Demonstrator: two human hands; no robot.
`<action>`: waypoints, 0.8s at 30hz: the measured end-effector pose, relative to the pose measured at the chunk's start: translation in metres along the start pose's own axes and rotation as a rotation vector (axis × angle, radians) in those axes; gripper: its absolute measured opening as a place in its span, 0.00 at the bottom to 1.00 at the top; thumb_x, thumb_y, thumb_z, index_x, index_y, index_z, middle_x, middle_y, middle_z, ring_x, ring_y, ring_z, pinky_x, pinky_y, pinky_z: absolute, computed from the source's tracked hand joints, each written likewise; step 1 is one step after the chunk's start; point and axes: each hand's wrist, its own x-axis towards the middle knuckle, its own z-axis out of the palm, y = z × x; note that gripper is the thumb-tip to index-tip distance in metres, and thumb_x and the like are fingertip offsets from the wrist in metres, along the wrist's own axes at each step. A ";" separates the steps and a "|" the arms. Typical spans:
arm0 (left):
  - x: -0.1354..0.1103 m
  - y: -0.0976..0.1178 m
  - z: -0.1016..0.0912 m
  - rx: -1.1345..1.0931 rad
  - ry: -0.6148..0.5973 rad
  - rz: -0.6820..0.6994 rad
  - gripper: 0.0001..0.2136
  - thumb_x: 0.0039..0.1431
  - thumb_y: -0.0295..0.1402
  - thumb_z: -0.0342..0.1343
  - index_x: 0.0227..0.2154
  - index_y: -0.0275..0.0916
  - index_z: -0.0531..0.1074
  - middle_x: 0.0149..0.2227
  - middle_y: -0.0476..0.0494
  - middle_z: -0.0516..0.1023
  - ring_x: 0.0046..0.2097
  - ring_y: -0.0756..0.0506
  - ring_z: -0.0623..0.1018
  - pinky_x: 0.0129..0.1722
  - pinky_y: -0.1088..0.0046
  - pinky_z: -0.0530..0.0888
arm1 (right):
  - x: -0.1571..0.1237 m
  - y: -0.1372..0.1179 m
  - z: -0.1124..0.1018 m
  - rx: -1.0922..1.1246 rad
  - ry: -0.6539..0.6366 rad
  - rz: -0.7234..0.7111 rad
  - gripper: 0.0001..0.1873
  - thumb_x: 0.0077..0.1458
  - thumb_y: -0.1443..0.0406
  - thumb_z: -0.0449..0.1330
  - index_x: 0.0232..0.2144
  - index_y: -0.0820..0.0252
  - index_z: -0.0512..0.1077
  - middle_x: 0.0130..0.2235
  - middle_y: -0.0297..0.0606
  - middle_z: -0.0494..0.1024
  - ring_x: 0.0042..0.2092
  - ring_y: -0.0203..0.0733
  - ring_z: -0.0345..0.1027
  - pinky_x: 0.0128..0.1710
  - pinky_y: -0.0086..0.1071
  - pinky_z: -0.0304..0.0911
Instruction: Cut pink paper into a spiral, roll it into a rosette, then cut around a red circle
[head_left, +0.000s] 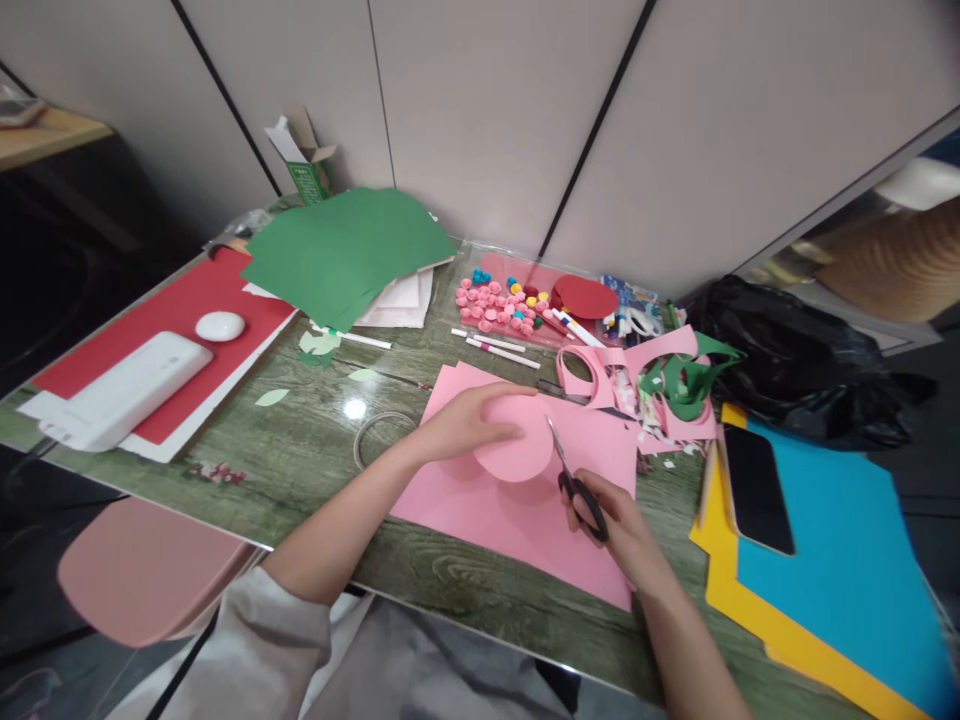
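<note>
**Pink disc [529, 447] and scissors [568, 480] meet above the desk [307, 470]**

We hold the pink disc in the middle of the scene, tilted over a pink sheet [517, 525] that lies on the near part of the desk. Our left hand [466, 420] pinches it, thumb on the near face and fingers along the far rim. Our right hand [611, 515] is closed round the scissors' black handles, with the blades just beside the disc's right edge; we cannot tell whether they touch it.

The disc looks like thin craft paper: very light, bendy, dry rather than slippery, and likely to crease or tear under a hard squeeze. We would take it lightly by the left or far rim, clear of the blades. The scissors should feel stiff and heavier, best gripped by the handles.

Counting, we find one pink disc, one pair of scissors, one phone [759, 490] to the right, one white power bank [131, 390] to the left, and two pale-green leaf shapes [271, 397] lying singly. The small pink rolls [487, 297] at the far side are too many and too crowded to count.
</note>
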 end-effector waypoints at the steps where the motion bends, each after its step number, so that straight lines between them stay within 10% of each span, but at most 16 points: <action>1: 0.000 0.000 0.000 0.000 -0.006 -0.005 0.22 0.51 0.32 0.58 0.51 0.44 0.67 0.55 0.46 0.70 0.57 0.44 0.67 0.58 0.62 0.61 | 0.000 -0.001 0.000 -0.002 0.000 0.002 0.15 0.56 0.54 0.53 0.31 0.61 0.64 0.23 0.31 0.64 0.23 0.32 0.50 0.20 0.27 0.43; 24: -0.001 0.002 -0.003 0.050 0.068 -0.011 0.22 0.50 0.33 0.58 0.50 0.43 0.68 0.54 0.46 0.70 0.56 0.43 0.68 0.57 0.63 0.62 | 0.001 0.008 -0.003 -0.045 0.018 0.014 0.14 0.57 0.55 0.54 0.29 0.60 0.63 0.22 0.30 0.65 0.22 0.31 0.49 0.19 0.27 0.42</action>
